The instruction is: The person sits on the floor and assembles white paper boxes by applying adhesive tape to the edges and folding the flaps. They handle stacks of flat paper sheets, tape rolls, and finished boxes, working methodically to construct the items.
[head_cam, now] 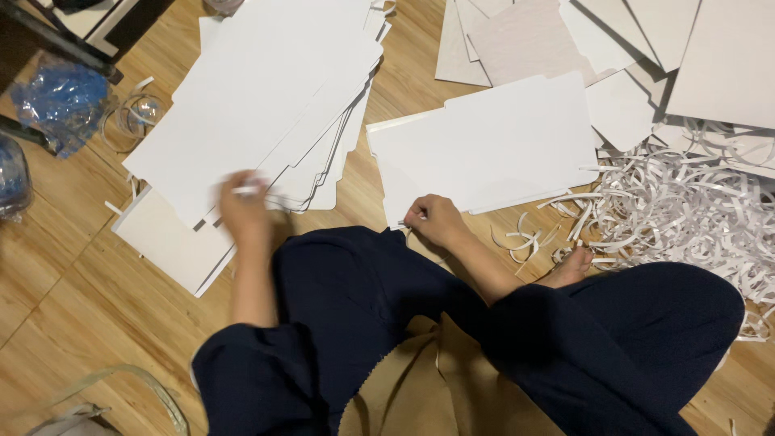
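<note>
- Seated cross-legged on a wooden floor [48, 266], legs in dark blue trousers [363, 307], one bare foot [569, 268] poking out on the right
- Left hand [242, 208] blurred, resting on the near edge of a fanned stack of white card sheets [266, 97]; something thin and white at the fingertips — whether pinched or only touched, cannot tell
- Right hand [434, 220] curled, fingers drawn together and closed on the near edge of a second, smaller stack of white cards [484, 145] lying just in front of the knee
- Both stacks flat on the floor, the left one spread at a slant and larger, the right one squared up with a tabbed top edge; a strip of bare floor between the two
- Heap of thin curly white paper strips [678, 210] to the right of the foot, reaching up beside the right-hand stack
- More white and pale beige sheets [565, 32] overlapping along the top right
- Crumpled blue plastic bag [60, 97] at the far left, with a coil of clear tape [133, 113] just beside it — both well apart from the hands
- Tan fabric [436, 379] in the lap between the knees
</note>
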